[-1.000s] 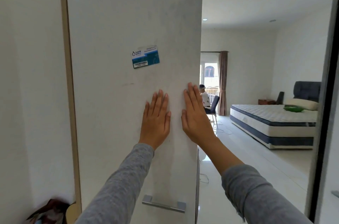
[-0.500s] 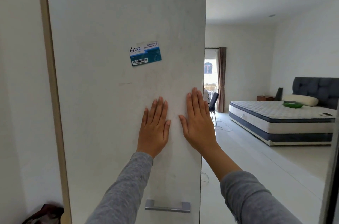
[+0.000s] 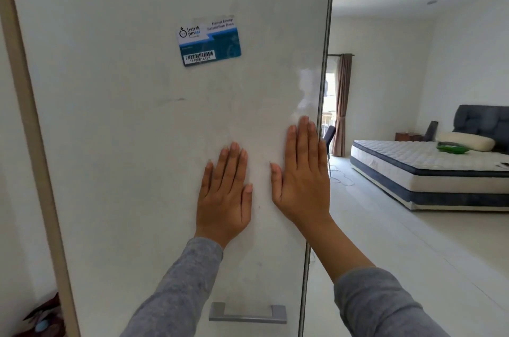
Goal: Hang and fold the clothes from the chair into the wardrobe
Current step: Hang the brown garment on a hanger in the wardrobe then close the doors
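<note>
Pressing flat on the white wardrobe door [image 3: 137, 143], both hands are out in front; the left hand [image 3: 224, 198] lies palm-down, fingers straight and together, holding nothing; the right hand [image 3: 301, 179] sits just beside it and a little higher, fingers straight as well, its outer edge right at the door's free edge, and it grips nothing either; grey sleeves run up to both wrists. Above the hands a blue-and-white sticker [image 3: 209, 40] is stuck slightly askew; it reads "listrik pintar" beside a small round logo, "Hemat Energi Selamatkan Bumi" at the top right, and a barcode numbered 14480614495 along the bottom. Low on the door, below the hands, there's a silver bar handle [image 3: 247, 313], untouched. Down in the bottom left corner, past the door's beige edge strip, a dark bundle [image 3: 44, 320] peeks in; whether it is clothing I cannot tell. Off to the right the room opens out; a bed [image 3: 429, 171] with a bare quilted mattress, a cream pillow [image 3: 465, 141], something green [image 3: 451, 148] beside it, and a brown curtain [image 3: 343, 105] by the bright doorway.
</note>
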`<state>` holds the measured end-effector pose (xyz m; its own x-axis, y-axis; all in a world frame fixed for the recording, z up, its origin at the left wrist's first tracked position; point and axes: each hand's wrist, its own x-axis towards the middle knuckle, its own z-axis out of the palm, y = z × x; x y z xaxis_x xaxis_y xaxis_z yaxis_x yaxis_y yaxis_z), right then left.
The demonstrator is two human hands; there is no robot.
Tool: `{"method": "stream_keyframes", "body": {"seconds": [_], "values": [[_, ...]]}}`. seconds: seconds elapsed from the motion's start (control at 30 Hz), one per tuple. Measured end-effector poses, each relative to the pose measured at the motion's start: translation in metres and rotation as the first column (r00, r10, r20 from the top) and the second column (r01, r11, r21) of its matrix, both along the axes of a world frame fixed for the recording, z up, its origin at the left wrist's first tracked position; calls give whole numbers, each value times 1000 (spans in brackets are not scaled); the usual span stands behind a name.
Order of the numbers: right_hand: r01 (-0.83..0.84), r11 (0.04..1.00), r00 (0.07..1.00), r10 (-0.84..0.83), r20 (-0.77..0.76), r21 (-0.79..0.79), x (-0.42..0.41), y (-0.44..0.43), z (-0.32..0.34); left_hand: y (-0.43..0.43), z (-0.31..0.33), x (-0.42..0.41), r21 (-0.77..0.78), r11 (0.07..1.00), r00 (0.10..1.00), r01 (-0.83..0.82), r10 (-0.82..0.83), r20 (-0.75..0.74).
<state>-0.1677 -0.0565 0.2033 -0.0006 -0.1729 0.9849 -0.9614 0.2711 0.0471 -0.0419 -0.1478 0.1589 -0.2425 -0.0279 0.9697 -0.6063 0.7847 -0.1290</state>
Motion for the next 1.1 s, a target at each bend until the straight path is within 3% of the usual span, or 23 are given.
{"method": "stream_keyframes", "body": {"seconds": [0.63, 0.77, 0.9, 1.0, 1.1], "values": [[-102, 989, 993, 95, 67, 105, 3, 10, 0, 24, 6, 7, 197, 976, 993, -93, 77, 87], [-123, 970, 991, 108, 84, 208, 6, 27, -6, 41, 12, 15, 282, 946, 978, -160, 112, 178], [-86, 909, 996, 66, 64, 408, 0, 59, -17, 71, 20, 26, 416, 886, 955, -206, 90, 283], [-70, 836, 996, 25, 91, 544, -2, 87, -28, 99, 20, 30, 490, 846, 953, -209, 64, 296], [-100, 805, 992, 37, 119, 584, -24, 122, -26, 135, 23, 27, 557, 807, 959, -197, 39, 282]]}}
